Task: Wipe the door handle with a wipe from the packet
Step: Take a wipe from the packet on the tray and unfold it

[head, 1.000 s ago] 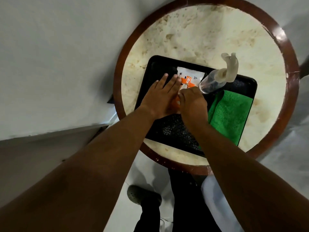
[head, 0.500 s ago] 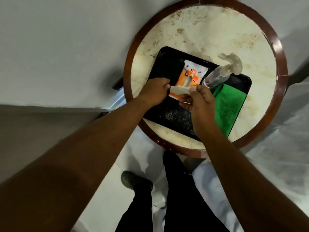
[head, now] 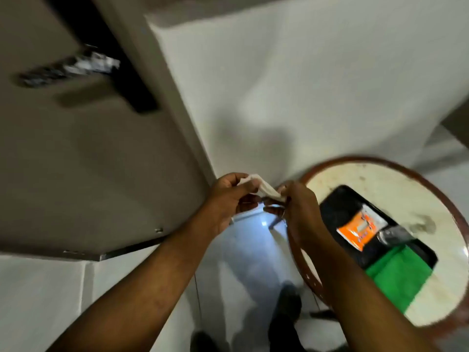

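I see both hands centre: left hand (head: 228,199) and right hand (head: 299,207) each pinching folded wipe (head: 261,188), stretched between them. Packet (head: 359,231) lies right, on black tray (head: 335,207). Door handle (head: 68,69) far left, blurred, well apart. Wipe out; wiping not begun, I judge.

place: indoor room by a doorway, home or lodging, cannot tell which | door: brown door (head: 76,161) with blurred metal handle (head: 68,69) | walls: plain white wall (head: 291,85) | floor: pale glossy floor (head: 248,255) | furniture: small round marble tabletop (head: 396,189), wooden rim, carrying a black tray (head: 337,207)
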